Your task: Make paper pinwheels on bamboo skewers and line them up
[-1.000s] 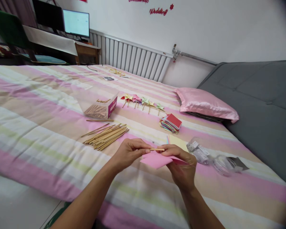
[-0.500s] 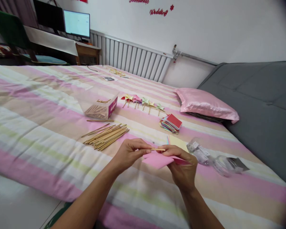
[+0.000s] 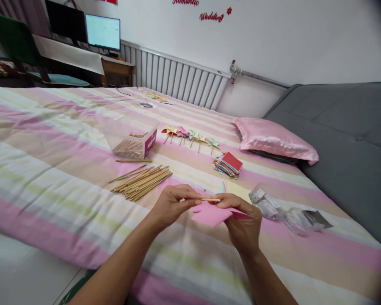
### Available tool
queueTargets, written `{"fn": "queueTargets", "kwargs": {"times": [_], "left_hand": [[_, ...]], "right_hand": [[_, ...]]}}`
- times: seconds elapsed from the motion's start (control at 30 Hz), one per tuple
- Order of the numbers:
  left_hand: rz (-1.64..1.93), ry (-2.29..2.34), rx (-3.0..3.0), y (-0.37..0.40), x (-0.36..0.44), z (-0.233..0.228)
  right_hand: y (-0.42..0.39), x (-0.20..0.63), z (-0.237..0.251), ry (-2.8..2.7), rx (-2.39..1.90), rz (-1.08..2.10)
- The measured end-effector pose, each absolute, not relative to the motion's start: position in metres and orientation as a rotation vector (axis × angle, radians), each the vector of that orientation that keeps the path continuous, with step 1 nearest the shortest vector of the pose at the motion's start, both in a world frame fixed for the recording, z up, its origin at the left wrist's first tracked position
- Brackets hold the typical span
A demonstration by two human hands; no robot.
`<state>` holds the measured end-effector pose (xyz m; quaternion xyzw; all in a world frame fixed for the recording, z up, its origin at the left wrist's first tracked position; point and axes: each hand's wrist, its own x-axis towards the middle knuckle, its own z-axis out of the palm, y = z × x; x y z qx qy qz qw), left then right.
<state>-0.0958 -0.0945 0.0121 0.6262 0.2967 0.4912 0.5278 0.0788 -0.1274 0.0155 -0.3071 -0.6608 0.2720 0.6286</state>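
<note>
My left hand pinches a thin wooden stick at its left end. My right hand holds a folded pink paper and presses fingertips on the stick's other end above it. Both hands hover over the striped bedspread. A loose pile of wooden sticks lies just left of my left hand. A stack of coloured paper squares sits beyond my right hand, and a yellow sheet lies right behind it.
A clear box of sticks stands farther back, beside a row of finished paper pinwheels. Crumpled clear plastic packets lie right of my hands. A pink pillow and grey mattress are at right; a desk with monitor at back left.
</note>
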Motion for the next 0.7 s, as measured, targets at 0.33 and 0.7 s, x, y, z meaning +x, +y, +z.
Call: {"fn": "queueTargets", "kwargs": {"times": [0.33,0.7], "left_hand": [[1.168,0.686,1.504,-0.0928,-0.0965,0.0078],[1.203,0.692,1.538,-0.0934,-0.0949,0.0076]], "right_hand": [[-0.1292,0.0758,0.0157,-1.453,-0.708,0.746],[-0.1296,0.0741,0.0151,-1.386,-0.706,0.769]]}}
